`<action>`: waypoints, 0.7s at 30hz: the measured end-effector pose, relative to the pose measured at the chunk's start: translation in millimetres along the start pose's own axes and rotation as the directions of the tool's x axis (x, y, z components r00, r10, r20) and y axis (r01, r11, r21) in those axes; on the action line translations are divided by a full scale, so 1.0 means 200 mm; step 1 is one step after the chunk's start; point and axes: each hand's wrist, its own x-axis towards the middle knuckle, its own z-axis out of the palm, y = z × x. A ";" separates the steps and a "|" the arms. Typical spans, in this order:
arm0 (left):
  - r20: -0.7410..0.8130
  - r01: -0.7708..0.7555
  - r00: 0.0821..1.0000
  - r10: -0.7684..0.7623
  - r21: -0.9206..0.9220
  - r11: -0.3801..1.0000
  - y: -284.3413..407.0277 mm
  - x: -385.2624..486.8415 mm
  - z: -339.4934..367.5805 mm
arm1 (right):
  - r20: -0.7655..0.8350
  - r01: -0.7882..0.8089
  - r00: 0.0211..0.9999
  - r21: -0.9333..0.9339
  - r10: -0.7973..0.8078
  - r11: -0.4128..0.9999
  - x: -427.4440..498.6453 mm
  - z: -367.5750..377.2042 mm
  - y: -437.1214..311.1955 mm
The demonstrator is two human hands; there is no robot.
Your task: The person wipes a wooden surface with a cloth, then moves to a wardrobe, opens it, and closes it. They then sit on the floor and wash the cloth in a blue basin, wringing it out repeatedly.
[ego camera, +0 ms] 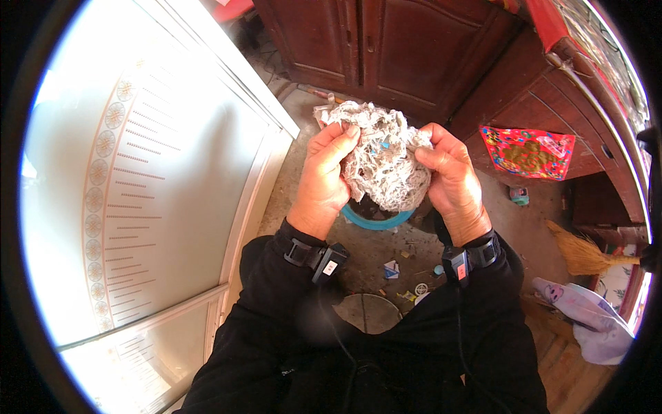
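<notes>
Both hands grip a shaggy, matted clump of greyish-white cloth fibre (388, 165), which could be a mop head or a frayed rag. Small blue bits are caught in its middle. My left hand (326, 176) pinches its left side between thumb and bent fingers. At the right edge, my right hand (455, 181) holds it the same way. Directly below the clump is a round container with a blue rim (376, 223) and a dark inside, mostly hidden by the clump. Each wrist wears a black strap with a small device.
Dark red wooden cabinets (414, 46) stand ahead, and a glazed white-framed door (181, 181) is at left. Scraps litter the concrete floor (362, 259). At right are a red patterned packet (527, 152), a small cup (518, 195), a straw broom (579, 251) and a pale lilac cloth (589, 315).
</notes>
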 end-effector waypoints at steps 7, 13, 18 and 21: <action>0.085 0.051 0.994 -0.061 0.118 0.992 0.02 -0.03 0.02 | 0.024 -0.030 0.999 0.011 0.030 0.999 -0.02 0.06 0.07; 0.116 0.073 0.990 -0.086 0.109 0.991 0.04 -0.05 0.03 | -0.228 0.000 0.973 0.101 0.023 0.995 0.03 0.02 0.08; 0.082 0.105 0.989 -0.120 0.170 0.980 0.04 -0.04 0.04 | -0.072 0.031 0.997 -0.113 -0.040 0.993 -0.01 0.07 0.05; 0.022 0.199 0.977 -0.212 0.270 0.942 0.04 -0.04 0.03 | -0.009 0.117 0.992 -0.349 -0.128 0.930 -0.01 0.10 0.03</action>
